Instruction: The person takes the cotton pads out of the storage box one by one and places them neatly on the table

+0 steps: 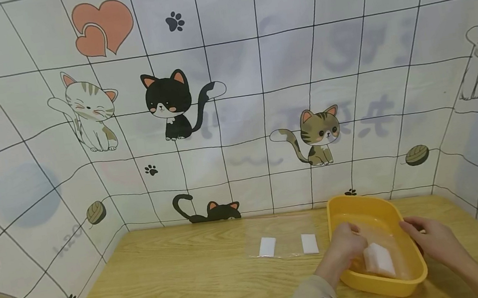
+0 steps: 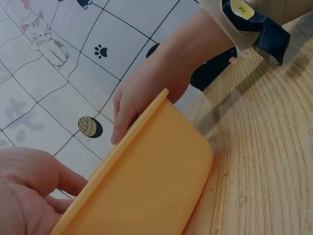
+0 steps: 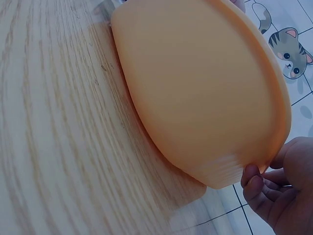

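Observation:
A yellow plastic basin stands at the right of the table. My right hand pinches its right rim; in the right wrist view the fingertips bend around the basin's edge. Inside the basin lies a clear plastic bag with a white block-like piece in it. My left hand reaches over the left rim, its fingers curled at the bag's upper part, the fingertips partly hidden. In the left wrist view, the basin wall covers part of that hand.
Left of the basin, a flat clear plastic bag with two white rectangles lies on the wooden table. A wall covering with printed cats and grid lines rises behind the table and at both sides.

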Available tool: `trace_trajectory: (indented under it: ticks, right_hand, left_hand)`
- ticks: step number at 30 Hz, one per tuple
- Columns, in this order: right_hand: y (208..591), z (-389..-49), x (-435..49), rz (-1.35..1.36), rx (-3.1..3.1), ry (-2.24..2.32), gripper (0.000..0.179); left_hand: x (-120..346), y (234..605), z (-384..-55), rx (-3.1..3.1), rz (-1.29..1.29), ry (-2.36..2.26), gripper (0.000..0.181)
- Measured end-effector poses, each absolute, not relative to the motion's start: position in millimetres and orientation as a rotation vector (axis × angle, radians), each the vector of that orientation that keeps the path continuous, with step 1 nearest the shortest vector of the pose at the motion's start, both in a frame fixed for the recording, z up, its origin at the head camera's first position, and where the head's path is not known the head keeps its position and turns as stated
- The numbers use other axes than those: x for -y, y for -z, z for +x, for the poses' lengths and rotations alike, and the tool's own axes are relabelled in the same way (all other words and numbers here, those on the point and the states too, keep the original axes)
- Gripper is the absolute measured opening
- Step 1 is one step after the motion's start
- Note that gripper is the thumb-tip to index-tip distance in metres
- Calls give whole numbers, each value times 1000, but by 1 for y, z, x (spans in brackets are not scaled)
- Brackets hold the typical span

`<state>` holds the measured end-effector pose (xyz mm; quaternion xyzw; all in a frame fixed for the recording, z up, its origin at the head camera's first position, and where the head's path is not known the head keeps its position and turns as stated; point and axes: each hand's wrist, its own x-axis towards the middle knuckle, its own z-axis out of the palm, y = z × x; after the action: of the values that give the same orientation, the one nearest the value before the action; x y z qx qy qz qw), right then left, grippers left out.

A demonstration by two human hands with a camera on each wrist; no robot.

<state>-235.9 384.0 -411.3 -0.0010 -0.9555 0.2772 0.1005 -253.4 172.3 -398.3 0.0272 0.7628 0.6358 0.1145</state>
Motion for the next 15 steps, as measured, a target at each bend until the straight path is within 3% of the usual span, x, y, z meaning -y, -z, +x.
trace_trajectory:
  ticks: [15]
  right_hand:
    - [412,-236,-386,-24,2831,-820,57]
  left_hand:
    - [-176,402,-248,-2349,151,-1876,15]
